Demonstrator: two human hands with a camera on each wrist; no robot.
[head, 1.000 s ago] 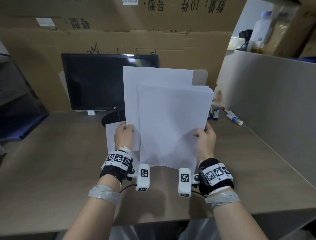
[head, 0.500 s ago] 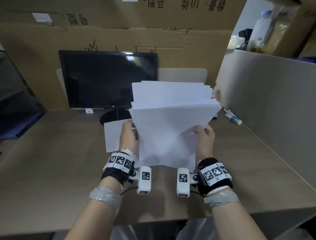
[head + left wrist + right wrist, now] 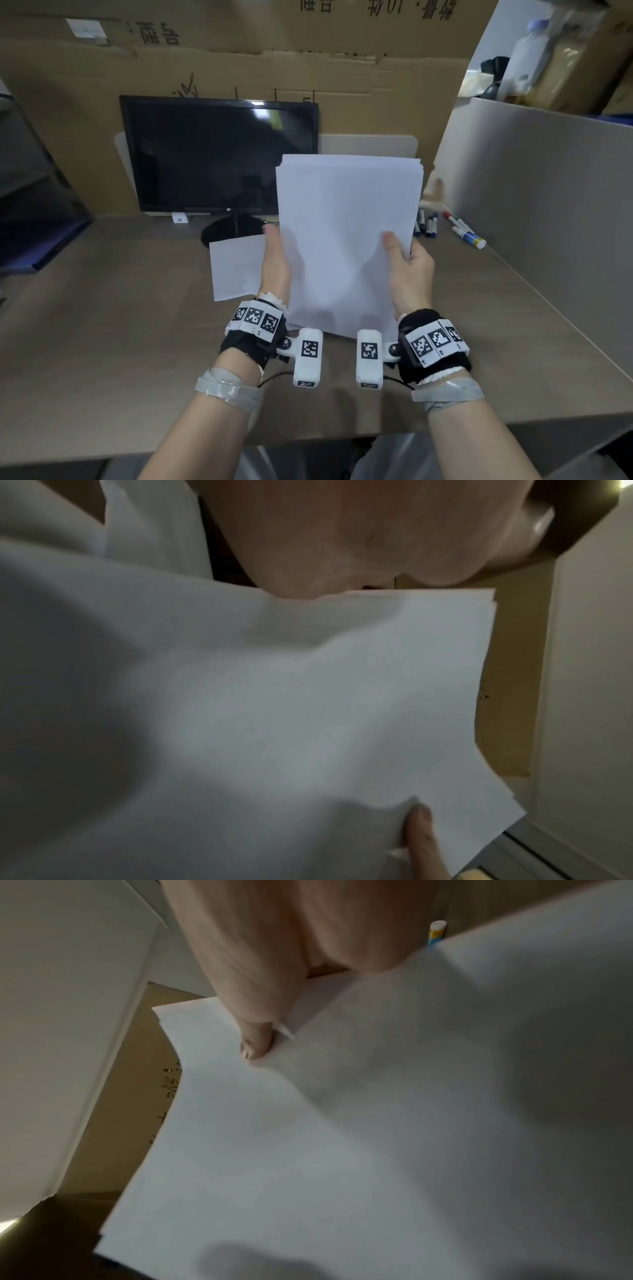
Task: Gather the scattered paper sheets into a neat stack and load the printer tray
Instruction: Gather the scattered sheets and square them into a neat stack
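Your left hand [image 3: 275,263] and right hand [image 3: 409,270] hold the paper stack [image 3: 346,240] upright above the middle of the surface [image 3: 102,325], its lower edge touching or nearly touching the top. Your left hand clasps the stack's left edge; your right hand pinches the right edge, thumb [image 3: 392,245] across the front sheet. One loose sheet [image 3: 236,267] lies flat just left of the stack, before the monitor [image 3: 219,154]. Markers [image 3: 445,228] lie toward the far right corner.
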